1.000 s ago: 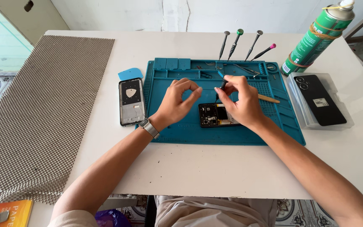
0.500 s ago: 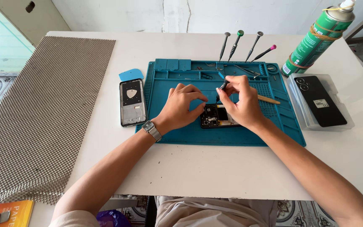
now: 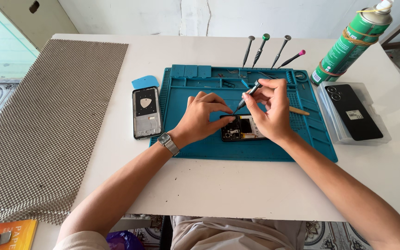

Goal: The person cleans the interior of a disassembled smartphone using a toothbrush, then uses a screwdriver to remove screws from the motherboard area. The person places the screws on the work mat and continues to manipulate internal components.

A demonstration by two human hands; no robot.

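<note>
Head view looking straight down at a white surface [image 3: 255, 194] with a teal repair mat [image 3: 200, 143] sitting on it, so I'll place everything off that mat. Near the middle of the mat lies an opened phone [image 3: 245, 128], guts showing, with a yellowish part visible inside. The left hand [image 3: 200, 118] rests over the phone's left end, fingers curled down and pressing on its edge, not wrapped around anything. A watch [image 3: 168, 142] sits on that wrist, right over the mat's front-left edge. The right hand [image 3: 269, 109] has its fingers pinched shut around a small dark screwdriver [image 3: 247, 95], tilted, tip pointing down at the phone's upper left corner; can't tell if the tip is actually touching. A wooden stick [image 3: 299, 111] pokes out from behind the right hand, lying on the mat. Just left of the mat lies a phone frame [image 3: 146, 112] with a small shield-shaped piece on it, and a blue pick [image 3: 145, 82] sits just behind that. Four more screwdrivers [image 3: 271, 52] stand along the mat's back edge. Off the mat's right side there's a black phone back [image 3: 353, 112] on a clear tray, with a green spray can [image 3: 352, 44] behind it. Far left of the mat is a grey mesh mat [image 3: 47, 125].
</note>
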